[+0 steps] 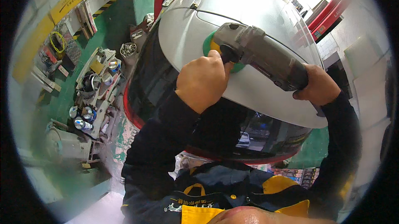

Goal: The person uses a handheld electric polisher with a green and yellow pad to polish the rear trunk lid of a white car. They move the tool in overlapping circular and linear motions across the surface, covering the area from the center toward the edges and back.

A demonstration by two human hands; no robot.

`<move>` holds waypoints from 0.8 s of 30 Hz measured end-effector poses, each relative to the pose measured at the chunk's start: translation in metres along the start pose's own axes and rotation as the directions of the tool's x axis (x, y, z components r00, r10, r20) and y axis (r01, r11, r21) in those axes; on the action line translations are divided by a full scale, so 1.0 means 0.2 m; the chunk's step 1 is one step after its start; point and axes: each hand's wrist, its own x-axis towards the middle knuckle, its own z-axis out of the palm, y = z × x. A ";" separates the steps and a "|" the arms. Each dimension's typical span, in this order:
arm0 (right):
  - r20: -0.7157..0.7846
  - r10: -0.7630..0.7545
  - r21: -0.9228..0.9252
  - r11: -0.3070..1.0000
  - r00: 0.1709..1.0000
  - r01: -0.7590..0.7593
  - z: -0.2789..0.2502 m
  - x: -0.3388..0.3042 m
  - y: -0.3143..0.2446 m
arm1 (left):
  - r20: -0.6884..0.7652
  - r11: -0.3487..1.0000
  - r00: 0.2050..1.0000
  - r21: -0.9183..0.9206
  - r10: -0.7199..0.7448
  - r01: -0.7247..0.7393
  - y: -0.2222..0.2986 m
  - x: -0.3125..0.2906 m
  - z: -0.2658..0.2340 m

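Both my hands are closed on a dark grey power polisher. My left hand wraps round its black side handle near the head. At the rear end of the tool's body, my right hand has its grip. A round green pad with a yellow backing sits under the head, pressed against or just over the pale silver panel of a car. Part of the pad is hidden by the tool and my left hand. Nearer to me, a glossy dark panel of the car curves round, edged in red.
On the left, a cluttered low bench holds several cans and loose parts. A bucket filled with small bits stands by the car. Red posts rise at the far right, and yellow boards hang on the left wall.
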 end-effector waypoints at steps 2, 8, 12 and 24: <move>0.023 0.010 0.024 1.000 1.000 -0.010 0.01 0.06 -0.02 | -0.022 1.000 1.000 0.022 0.000 0.000 -0.04 0.01 -0.02; -0.027 -0.114 -0.042 0.993 0.993 0.113 0.03 0.32 -0.10 | -0.127 0.994 0.991 0.104 0.030 -0.016 -0.25 0.11 -0.07; 0.016 0.020 -0.002 1.000 1.000 -0.020 0.01 0.41 -0.09 | -0.130 0.992 0.990 0.124 0.046 -0.030 -0.29 0.18 -0.07; 0.027 0.063 0.096 0.993 0.998 -0.065 -0.05 0.10 0.09 | 0.032 0.999 0.999 0.002 0.038 -0.038 0.03 0.21 0.04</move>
